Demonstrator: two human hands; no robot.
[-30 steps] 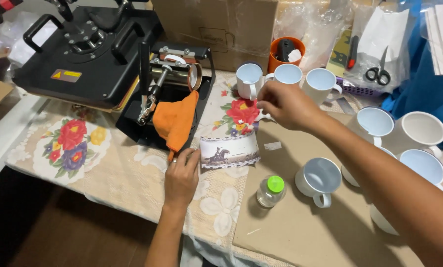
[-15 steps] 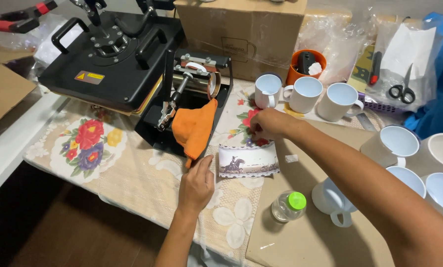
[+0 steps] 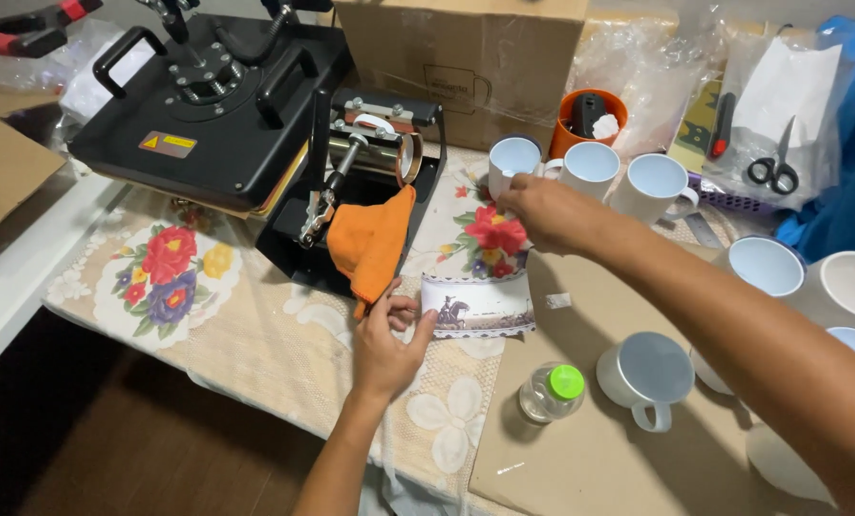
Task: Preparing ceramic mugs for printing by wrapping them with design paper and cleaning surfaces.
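The black heat press [image 3: 227, 124] sits at the table's far left, an orange cloth [image 3: 370, 244] draped off its mug clamp. Since a second ago the right hand [image 3: 542, 212] has moved left to the nearest white mug [image 3: 513, 162] (fingers curled at its handle; grip unclear). The left hand [image 3: 384, 349] still pinches the printed strip [image 3: 480, 306], flat on the tablecloth

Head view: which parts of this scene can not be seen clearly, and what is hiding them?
- Right hand: its fingertips face away near the white ceramic mug; contact cannot be told.
- Printed paper strip with a horse picture: its left end lies under the left hand.
- White mugs at the right edge: cut off by the frame and the right forearm.
- Round orange cup: contents too small to identify.
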